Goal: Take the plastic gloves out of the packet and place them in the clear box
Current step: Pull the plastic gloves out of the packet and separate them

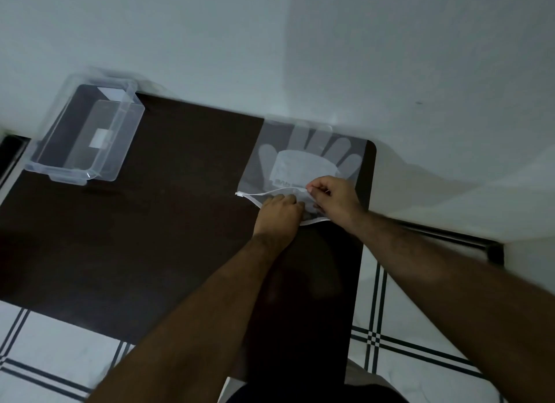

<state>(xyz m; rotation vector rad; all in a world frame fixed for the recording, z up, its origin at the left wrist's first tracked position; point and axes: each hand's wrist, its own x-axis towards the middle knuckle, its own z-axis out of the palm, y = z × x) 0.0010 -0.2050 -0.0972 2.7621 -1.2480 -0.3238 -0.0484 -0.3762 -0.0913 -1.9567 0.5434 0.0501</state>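
A frosted zip packet (pixel 303 153) lies at the table's far right, and the plastic gloves (pixel 327 144) show through it as a pale hand shape. The packet's mouth faces me and gapes. My left hand (pixel 279 212) presses down on the lower lip of that mouth. My right hand (pixel 333 198) pinches the upper lip with thumb and forefinger and lifts it. The clear box (pixel 87 132) stands uncovered at the table's far left, with nothing inside except a white label.
The dark brown table (pixel 168 216) stands against a white wall (pixel 300 42). White floor tiles with black stripes (pixel 405 342) lie in front and to the right. The table's right edge runs just beside the packet.
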